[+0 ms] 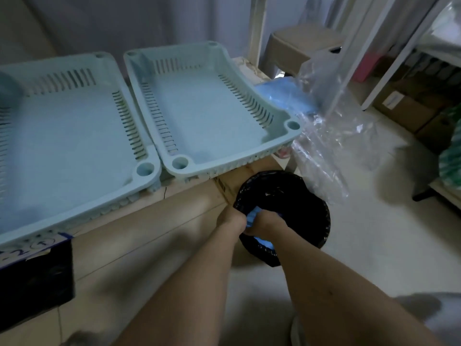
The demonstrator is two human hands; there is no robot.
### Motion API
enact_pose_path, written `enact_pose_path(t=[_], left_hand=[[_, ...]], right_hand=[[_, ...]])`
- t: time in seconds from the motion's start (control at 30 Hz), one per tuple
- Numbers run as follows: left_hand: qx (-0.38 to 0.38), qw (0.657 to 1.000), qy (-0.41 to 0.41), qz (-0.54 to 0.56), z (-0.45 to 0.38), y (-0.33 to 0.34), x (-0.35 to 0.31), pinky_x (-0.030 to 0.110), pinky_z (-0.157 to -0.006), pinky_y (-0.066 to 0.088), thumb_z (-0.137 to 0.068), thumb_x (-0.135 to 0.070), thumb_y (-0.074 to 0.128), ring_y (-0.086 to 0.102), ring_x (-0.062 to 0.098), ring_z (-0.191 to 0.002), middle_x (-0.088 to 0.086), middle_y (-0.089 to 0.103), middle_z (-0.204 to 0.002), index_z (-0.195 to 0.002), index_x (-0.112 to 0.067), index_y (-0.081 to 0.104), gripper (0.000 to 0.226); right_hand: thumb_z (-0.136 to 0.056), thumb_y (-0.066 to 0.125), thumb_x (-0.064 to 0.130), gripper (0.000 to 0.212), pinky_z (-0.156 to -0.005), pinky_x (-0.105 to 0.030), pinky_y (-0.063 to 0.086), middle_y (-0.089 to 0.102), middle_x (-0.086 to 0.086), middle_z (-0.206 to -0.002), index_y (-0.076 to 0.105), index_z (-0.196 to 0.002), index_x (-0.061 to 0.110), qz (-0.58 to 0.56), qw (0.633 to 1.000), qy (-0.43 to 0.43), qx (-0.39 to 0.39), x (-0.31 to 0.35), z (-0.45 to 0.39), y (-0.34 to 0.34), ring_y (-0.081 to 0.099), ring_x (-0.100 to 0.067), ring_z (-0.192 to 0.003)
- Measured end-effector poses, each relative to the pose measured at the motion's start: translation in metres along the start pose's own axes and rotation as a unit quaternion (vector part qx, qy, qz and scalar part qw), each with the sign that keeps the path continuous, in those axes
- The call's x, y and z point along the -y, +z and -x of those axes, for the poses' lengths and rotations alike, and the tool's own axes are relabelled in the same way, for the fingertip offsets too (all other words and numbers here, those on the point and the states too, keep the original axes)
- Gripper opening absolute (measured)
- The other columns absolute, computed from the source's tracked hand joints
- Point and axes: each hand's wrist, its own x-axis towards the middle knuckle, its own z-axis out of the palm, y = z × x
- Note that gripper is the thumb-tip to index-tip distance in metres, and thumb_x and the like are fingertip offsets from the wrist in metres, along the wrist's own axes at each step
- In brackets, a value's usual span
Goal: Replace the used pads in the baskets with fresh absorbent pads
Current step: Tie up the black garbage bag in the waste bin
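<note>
Two pale green slotted baskets stand side by side on cardboard boxes, the left basket (74, 146) and the right basket (212, 116). Both show bare floors. Below them on the floor is a bin with a black liner (306, 201). My left hand (230, 218) and my right hand (265, 222) grip a crumpled blue pad (252, 217) together over the bin's near rim. More of that blue pad shows under my right wrist. A stack of blue pads (284, 96) lies in a clear plastic bag beside the right basket.
The clear plastic bag (324, 136) spills over the box edge toward the floor. A beige stool (299, 46) stands behind it. Shelving with cartons (409, 106) lines the right side. A dark box (35, 275) sits low at the left.
</note>
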Motion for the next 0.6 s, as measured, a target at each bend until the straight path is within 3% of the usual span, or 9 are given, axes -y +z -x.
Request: enact_pose_path(t=[0.03, 0.1, 0.17, 0.23, 0.37, 0.47, 0.6], left_hand=[[0.0, 1.0, -0.011, -0.004, -0.005, 0.005, 0.006, 0.031, -0.083, 0.048, -0.096, -0.015, 0.042, 0.06, 0.03, -0.105, 0.015, 0.061, -0.118, -0.116, -0.001, 0.059, 0.029], [0.007, 1.0, -0.023, -0.012, -0.009, 0.014, 0.015, 0.032, -0.081, 0.048, -0.097, -0.018, 0.043, 0.06, 0.031, -0.104, 0.016, 0.062, -0.118, -0.119, -0.001, 0.058, 0.032], [0.016, 1.0, -0.025, -0.002, -0.013, 0.022, 0.021, 0.034, -0.084, 0.05, -0.097, -0.021, 0.043, 0.06, 0.032, -0.103, 0.017, 0.062, -0.117, -0.12, -0.001, 0.058, 0.034], [0.01, 0.999, -0.031, 0.022, -0.017, 0.027, 0.026, 0.037, -0.086, 0.051, -0.096, -0.022, 0.044, 0.06, 0.033, -0.103, 0.018, 0.063, -0.116, -0.119, -0.002, 0.059, 0.034], [-0.003, 0.995, -0.07, 0.076, -0.021, 0.027, 0.034, 0.036, -0.082, 0.052, -0.093, -0.014, 0.045, 0.061, 0.035, -0.099, 0.019, 0.063, -0.113, -0.118, 0.001, 0.058, 0.031], [-0.012, 0.987, -0.102, 0.123, -0.02, 0.02, 0.045, 0.044, -0.087, 0.055, -0.092, -0.012, 0.047, 0.061, 0.036, -0.098, 0.022, 0.062, -0.112, -0.119, 0.003, 0.057, 0.033], [0.01, 0.983, -0.158, 0.095, -0.021, 0.007, 0.076, 0.044, -0.088, 0.054, -0.096, -0.024, 0.042, 0.061, 0.034, -0.1, 0.019, 0.062, -0.114, -0.119, 0.0, 0.057, 0.036]], right_hand=[[-0.088, 0.058, 0.042, 0.029, -0.06, -0.028, 0.041, 0.05, -0.001, -0.07, 0.053, -0.08, 0.015, 0.005, 1.0, 0.007, -0.016, -0.001, -0.005, 0.012, 0.049, -0.015, -0.064], [-0.088, 0.055, 0.041, 0.03, -0.055, -0.027, 0.037, 0.047, 0.0, -0.067, 0.046, -0.069, 0.019, 0.029, 0.998, 0.01, -0.047, -0.002, -0.006, 0.028, 0.052, -0.019, -0.068], [-0.09, 0.051, 0.031, 0.018, -0.06, -0.027, 0.04, 0.062, -0.004, -0.087, 0.06, -0.087, 0.016, 0.032, 0.997, 0.008, -0.073, -0.001, -0.007, 0.039, 0.062, -0.025, -0.087], [-0.091, 0.049, 0.022, 0.025, -0.069, -0.031, 0.045, 0.066, -0.009, -0.107, 0.064, -0.107, 0.012, 0.031, 0.995, 0.009, -0.099, 0.002, -0.008, 0.043, 0.062, -0.028, -0.101], [-0.09, 0.047, 0.017, 0.024, -0.073, -0.032, 0.046, 0.066, -0.01, -0.11, 0.065, -0.106, 0.013, 0.079, 0.989, -0.022, -0.12, 0.01, -0.004, 0.053, 0.061, -0.028, -0.103], [-0.092, 0.045, 0.021, 0.024, -0.071, -0.031, 0.039, 0.066, -0.008, -0.109, 0.064, -0.106, 0.016, 0.108, 0.986, -0.053, -0.117, 0.021, 0.009, 0.062, 0.06, -0.026, -0.104], [-0.089, 0.049, 0.027, 0.021, -0.073, -0.031, 0.038, 0.065, -0.007, -0.106, 0.062, -0.104, 0.018, 0.131, 0.982, -0.095, -0.095, 0.04, 0.035, 0.081, 0.059, -0.026, -0.103]])
